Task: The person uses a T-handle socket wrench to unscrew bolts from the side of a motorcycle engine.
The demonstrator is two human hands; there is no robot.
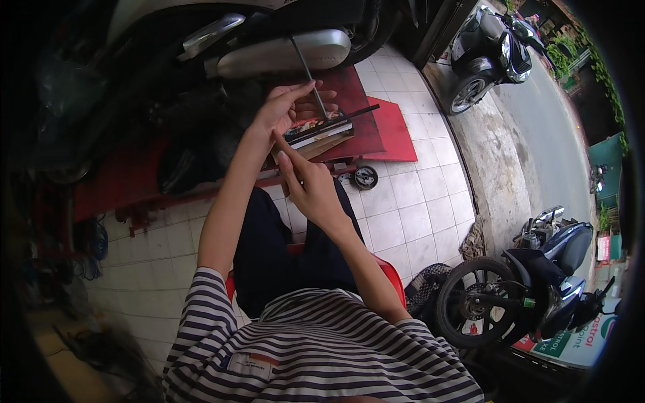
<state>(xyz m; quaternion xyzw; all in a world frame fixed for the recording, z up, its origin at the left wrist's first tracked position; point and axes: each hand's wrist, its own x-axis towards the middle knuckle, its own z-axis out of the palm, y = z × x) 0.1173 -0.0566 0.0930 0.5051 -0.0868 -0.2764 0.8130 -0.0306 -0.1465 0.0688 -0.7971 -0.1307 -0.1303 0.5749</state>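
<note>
A T-handle wrench [311, 74] slants down from the scooter's silver side cover [285, 52] toward me, its dark crossbar [363, 111] nearest. My left hand [285, 107] is loosely round the wrench's shaft, thumb on one side and fingers stretched behind it. My right hand [314, 193] is nearer to me, its index finger extended to the base of my left palm. The thumb is raised and the other fingers are partly curled; I see nothing held in it. Beneath the crossbar lies an open box [326, 138] with small items, partly hidden by my hands.
The scooter stands over a red platform [396, 131]. A round black part [365, 177] lies on the white tile floor [416, 208] beside it. I sit on a red stool [391, 274]. To the right are a motorbike [484, 299] and another scooter [487, 57] near the road.
</note>
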